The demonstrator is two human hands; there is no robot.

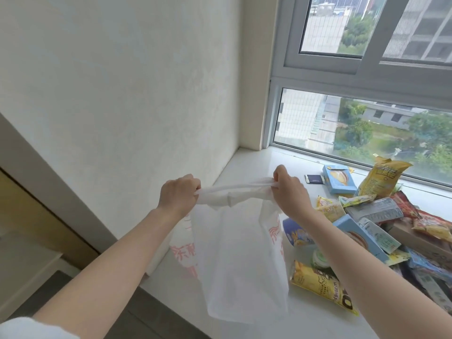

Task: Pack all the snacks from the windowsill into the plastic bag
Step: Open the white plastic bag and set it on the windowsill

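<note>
Now | plastic bag: white, translucent, pink print, hanging limp

1. White textured wall on the left, meeting the window recess.
2. Grey-framed sliding window above, fixed pane below.
3. Outside: trees and buildings.
4. Wood-toned panel at far left, dark floor below.
</note>
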